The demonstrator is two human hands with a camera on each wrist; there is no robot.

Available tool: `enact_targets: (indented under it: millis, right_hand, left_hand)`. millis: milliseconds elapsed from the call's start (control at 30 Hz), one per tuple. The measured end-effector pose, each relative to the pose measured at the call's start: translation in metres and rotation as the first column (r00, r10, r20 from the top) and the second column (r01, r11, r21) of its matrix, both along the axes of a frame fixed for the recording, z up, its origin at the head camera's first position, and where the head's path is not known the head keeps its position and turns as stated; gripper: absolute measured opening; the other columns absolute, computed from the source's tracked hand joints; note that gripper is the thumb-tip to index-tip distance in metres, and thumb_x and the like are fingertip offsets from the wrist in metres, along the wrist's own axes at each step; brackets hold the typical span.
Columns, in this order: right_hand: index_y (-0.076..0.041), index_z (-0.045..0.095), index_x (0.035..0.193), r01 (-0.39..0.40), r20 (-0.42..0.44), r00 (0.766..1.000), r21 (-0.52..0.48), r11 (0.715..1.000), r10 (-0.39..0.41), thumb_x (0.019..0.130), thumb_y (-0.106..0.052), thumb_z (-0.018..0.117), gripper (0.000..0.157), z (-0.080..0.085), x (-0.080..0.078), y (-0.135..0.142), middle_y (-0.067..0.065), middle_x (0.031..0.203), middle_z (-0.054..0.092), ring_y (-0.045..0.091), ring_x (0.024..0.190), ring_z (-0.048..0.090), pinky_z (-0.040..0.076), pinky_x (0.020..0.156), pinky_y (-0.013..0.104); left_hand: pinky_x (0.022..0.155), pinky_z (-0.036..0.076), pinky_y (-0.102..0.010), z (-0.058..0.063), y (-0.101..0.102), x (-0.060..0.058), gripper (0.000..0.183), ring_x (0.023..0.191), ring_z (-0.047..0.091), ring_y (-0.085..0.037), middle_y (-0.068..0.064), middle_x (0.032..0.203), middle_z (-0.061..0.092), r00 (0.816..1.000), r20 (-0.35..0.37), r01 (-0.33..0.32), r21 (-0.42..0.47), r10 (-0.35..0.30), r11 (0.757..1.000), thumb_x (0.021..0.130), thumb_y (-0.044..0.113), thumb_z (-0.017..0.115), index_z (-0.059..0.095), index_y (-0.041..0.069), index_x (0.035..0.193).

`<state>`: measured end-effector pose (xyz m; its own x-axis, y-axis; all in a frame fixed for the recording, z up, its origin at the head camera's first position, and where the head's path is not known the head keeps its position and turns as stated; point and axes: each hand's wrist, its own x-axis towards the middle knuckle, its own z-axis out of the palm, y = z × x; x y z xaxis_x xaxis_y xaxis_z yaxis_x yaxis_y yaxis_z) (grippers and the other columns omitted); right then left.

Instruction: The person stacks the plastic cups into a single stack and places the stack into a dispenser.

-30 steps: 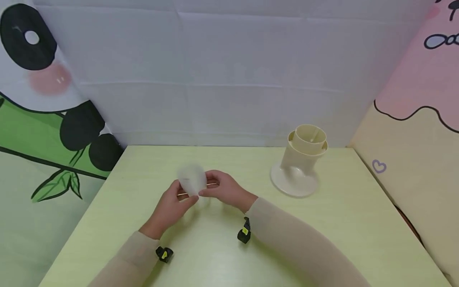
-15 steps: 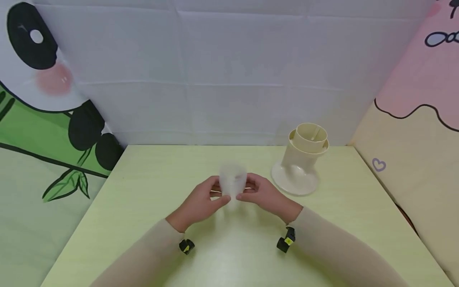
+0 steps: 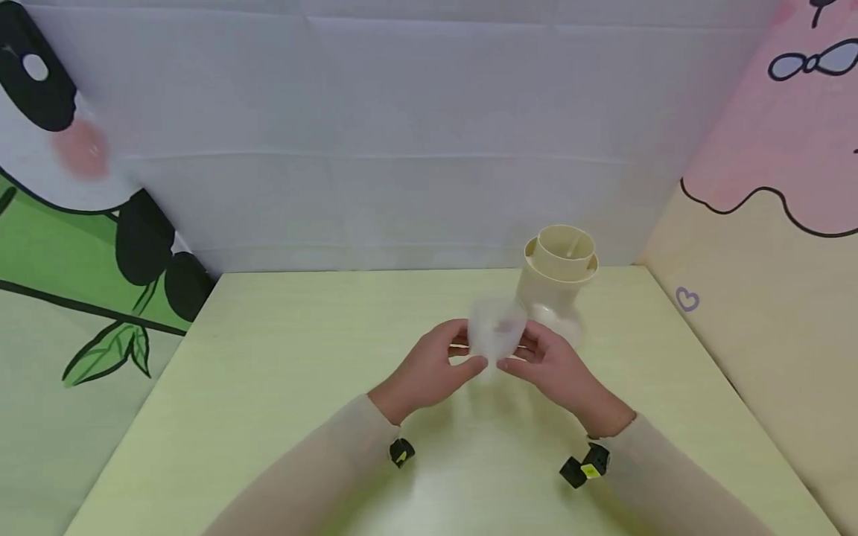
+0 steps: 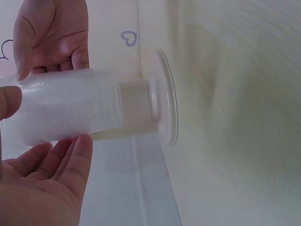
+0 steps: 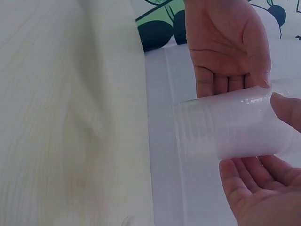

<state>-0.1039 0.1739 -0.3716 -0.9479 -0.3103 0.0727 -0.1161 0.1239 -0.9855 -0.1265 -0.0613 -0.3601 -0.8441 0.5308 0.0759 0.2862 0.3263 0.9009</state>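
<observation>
A stack of translucent plastic cups [image 3: 496, 329] is held above the table, in front of the stand. Ridges like nested rims show at its lower end in the left wrist view. My left hand [image 3: 437, 365] grips its left side, fingers curved behind and thumb in front. On the other side, my right hand [image 3: 564, 376] grips it the same way. Behind and slightly right stands a cream cylinder stand [image 3: 555, 279] with a narrower tube inside its top. Its round white base [image 4: 165, 96] rests on the table; the cups and right hand partly hide it in the head view.
The pale wood-patterned table [image 3: 281, 357] runs back to a white cloth wall [image 3: 402, 149]. Printed cloths close off both sides, a green and black one [image 3: 80, 260] left and a pink and cream one [image 3: 751, 186] right. Small black cameras [image 3: 585, 466] sit at the wrists.
Both hands have carried the stack of cups rightward across the table, to just in front of the cream stand. The head view has shifted slightly. The stand stays where it was.
</observation>
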Motion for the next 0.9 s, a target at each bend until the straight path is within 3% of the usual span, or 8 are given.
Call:
enact_targets:
  millis: [400,667,900]
  right_hand:
    - [0.0,0.049,0.145,0.18,-0.119,0.977,0.013,0.984,-0.177,0.097,-0.009,0.073,0.055,0.029,0.003,0.026,0.017,0.137,0.057,0.021,0.12,0.061,0.054,0.096,0.023]
    - [0.002,0.05,0.146,0.221,-0.182,0.958,-0.018,0.975,-0.221,0.099,-0.01,0.071,0.052,0.054,-0.009,0.038,0.014,0.138,0.057,0.017,0.12,0.061,0.051,0.099,0.02]
    - [-0.002,0.051,0.146,0.281,-0.164,0.947,0.001,0.96,-0.277,0.1,-0.017,0.071,0.053,0.078,-0.014,0.05,0.01,0.133,0.06,0.017,0.117,0.061,0.052,0.095,0.018]
  left_hand:
    - [0.103,0.051,-0.03,0.03,0.042,-0.015,0.052,0.119,0.061,-0.013,0.005,0.129,0.061,1.0,0.018,-0.026,0.053,0.025,0.998,0.098,0.031,0.074,0.053,0.014,0.142]
    - [0.099,0.053,-0.025,0.051,0.06,-0.031,0.054,0.117,0.062,-0.01,0.006,0.129,0.061,0.999,-0.023,-0.024,0.072,0.026,0.997,0.099,0.035,0.071,0.05,0.014,0.145]
    - [0.098,0.053,-0.024,0.072,0.078,-0.045,0.051,0.116,0.062,-0.008,0.007,0.127,0.063,0.999,-0.045,-0.003,0.077,0.007,0.997,0.1,0.037,0.069,0.053,0.015,0.143]
